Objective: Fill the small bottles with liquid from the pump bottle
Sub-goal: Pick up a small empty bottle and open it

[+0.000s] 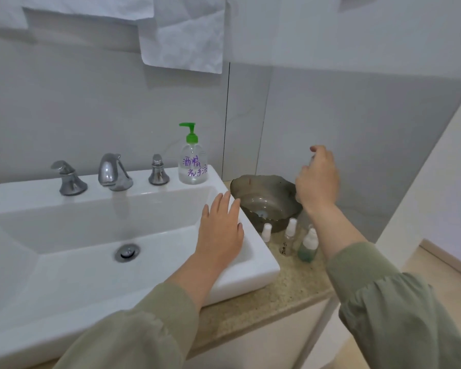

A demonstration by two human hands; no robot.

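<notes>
Hovering flat and open over the white ceramic sink (264,262), my left hand (221,227) is the nearer one to the upright clear pump bottle with green head (193,161), which stands beyond it. My right hand (317,179) curls round, I think, a small clear bottle (312,159); the other small white-capped bottles (289,235) stand under its wrist.

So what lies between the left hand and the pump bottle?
Only bare white sink rim, in the head view; nothing stands between left hand and pump bottle.
</notes>
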